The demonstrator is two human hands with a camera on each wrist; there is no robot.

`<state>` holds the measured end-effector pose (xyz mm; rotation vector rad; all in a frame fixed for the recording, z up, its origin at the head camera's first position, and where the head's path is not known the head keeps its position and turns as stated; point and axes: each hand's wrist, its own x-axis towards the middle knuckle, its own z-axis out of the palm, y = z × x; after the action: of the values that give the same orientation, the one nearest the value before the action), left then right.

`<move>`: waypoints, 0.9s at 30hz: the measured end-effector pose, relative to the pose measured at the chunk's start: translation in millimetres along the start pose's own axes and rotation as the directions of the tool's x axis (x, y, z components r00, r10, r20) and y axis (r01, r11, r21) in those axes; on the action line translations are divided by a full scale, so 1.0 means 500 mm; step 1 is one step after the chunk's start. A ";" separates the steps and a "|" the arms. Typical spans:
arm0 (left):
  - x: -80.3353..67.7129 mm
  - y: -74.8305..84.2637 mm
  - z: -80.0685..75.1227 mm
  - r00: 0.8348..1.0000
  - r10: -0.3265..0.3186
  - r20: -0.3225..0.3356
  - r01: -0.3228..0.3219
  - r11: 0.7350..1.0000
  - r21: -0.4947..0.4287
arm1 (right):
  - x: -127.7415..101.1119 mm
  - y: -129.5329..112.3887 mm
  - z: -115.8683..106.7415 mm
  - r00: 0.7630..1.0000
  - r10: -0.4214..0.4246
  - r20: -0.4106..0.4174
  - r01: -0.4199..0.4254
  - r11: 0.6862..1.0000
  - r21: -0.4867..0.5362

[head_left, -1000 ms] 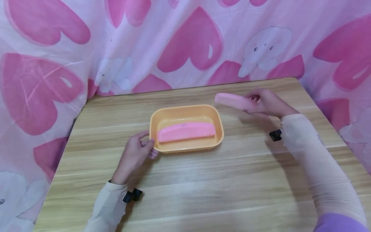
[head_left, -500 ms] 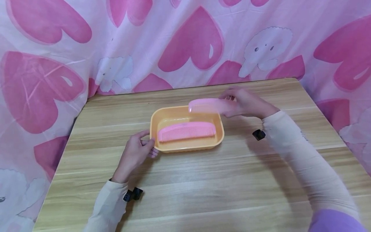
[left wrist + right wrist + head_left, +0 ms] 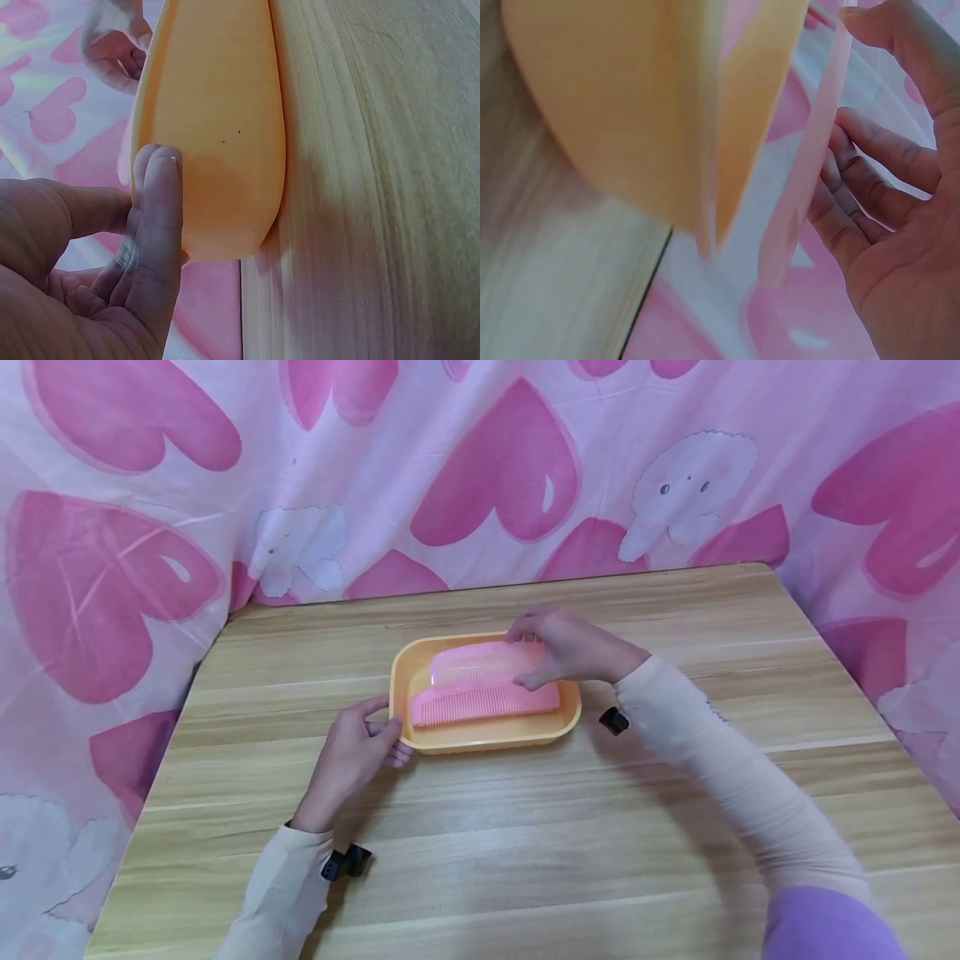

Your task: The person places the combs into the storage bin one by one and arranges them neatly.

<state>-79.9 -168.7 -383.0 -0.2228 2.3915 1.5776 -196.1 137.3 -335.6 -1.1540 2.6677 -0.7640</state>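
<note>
Right hand (image 3: 570, 647) reached in from the right, forearm angled across the light wooden table (image 3: 525, 835), fingers and thumb pinching a pale pink plastic comb (image 3: 480, 662) at its right end. That comb was held low over the shallow orange plastic tray (image 3: 487, 739), above a second, deeper pink comb (image 3: 483, 703) lying flat inside. Left hand (image 3: 352, 760) rested on the table, straight fingers (image 3: 157, 217) pressed against the tray's left end, holding nothing. Pink heart-print cloth (image 3: 487, 468) hung behind.
</note>
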 end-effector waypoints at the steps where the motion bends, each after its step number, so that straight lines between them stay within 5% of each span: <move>1: 0.000 0.000 0.000 1.000 0.002 0.003 -0.002 1.000 -0.001 | 0.004 -0.003 0.006 1.000 -0.008 0.012 0.008 1.000 0.004; 21: -0.009 -0.004 -0.010 1.000 0.014 0.018 -0.014 1.000 0.017 | 0.034 -0.027 0.091 0.983 0.073 0.167 -0.076 0.997 0.014; 27: -0.023 -0.005 -0.017 0.999 0.041 -0.013 -0.038 0.980 0.193 | 0.020 -0.025 0.092 0.989 0.050 0.142 -0.051 0.999 0.006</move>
<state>-69.3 -177.8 -378.2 -0.1511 2.5560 1.3526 -180.3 104.4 -368.4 -1.0911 2.5627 -0.6592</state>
